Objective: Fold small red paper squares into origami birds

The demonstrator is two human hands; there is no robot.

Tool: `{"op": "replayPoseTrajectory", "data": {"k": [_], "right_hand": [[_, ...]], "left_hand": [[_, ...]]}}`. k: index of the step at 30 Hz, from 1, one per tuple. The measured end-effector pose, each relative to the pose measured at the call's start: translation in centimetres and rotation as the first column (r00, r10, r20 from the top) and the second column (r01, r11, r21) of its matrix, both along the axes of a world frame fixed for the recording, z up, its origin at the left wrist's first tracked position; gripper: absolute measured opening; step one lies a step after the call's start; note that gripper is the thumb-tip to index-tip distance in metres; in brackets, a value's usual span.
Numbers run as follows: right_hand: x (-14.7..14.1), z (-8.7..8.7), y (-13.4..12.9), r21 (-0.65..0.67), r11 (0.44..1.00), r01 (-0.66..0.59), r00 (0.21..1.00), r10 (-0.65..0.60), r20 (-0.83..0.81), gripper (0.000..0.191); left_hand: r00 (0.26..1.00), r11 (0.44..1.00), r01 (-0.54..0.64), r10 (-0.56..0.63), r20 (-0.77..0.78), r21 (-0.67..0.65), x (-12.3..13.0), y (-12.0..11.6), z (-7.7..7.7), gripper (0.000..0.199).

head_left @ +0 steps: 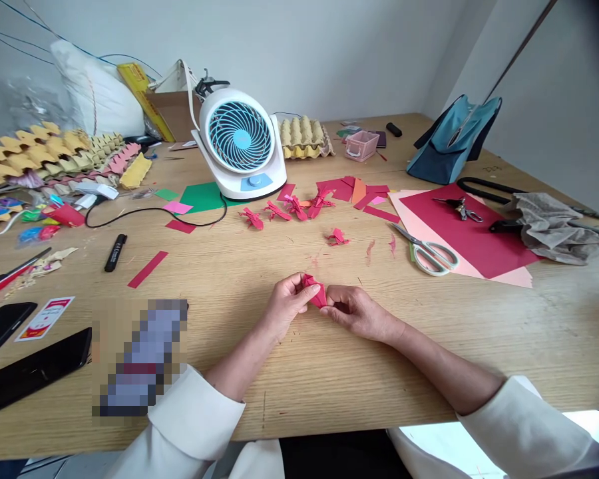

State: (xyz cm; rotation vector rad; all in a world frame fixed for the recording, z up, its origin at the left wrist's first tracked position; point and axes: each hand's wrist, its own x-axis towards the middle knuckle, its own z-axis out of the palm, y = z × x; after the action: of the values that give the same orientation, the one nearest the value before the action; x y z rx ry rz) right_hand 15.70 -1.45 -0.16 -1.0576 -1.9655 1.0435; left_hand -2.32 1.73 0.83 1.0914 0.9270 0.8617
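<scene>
A small folded piece of red paper [315, 290] rests low over the wooden table [329, 372], pinched from both sides. My left hand [287, 301] grips its left edge with thumb and fingers. Fingertips of my right hand [355, 311] hold the right edge. Farther back lie several finished red paper figures [289, 209] in a loose row, and one more red figure [337, 237] sits alone closer to me.
Scissors [426, 251] lie on pink and dark red sheets [459, 233] at the right. A white desk fan [239, 143] stands behind, with an egg carton [304, 136], a blue bag [449, 143], a black marker [115, 252] and dark phones [30, 369] at the left.
</scene>
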Motion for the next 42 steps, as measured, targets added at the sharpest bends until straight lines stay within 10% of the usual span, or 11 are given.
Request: {"op": "replayPoseTrajectory", "data": {"k": [16,42], "right_hand": [[-0.39,0.35,-0.17,0.088,0.994,-0.058,0.997,0.054,0.053,0.021],[-0.82,-0.04,0.00,-0.032,0.999,0.032,0.997,-0.034,-0.074,0.034]], "left_hand": [[0.983,0.964,0.109,-0.068,-0.173,0.242,0.07,-0.15,-0.07,0.018],[0.996,0.983,0.084,-0.078,-0.042,0.160,0.29,-0.45,0.23,0.035]]}}
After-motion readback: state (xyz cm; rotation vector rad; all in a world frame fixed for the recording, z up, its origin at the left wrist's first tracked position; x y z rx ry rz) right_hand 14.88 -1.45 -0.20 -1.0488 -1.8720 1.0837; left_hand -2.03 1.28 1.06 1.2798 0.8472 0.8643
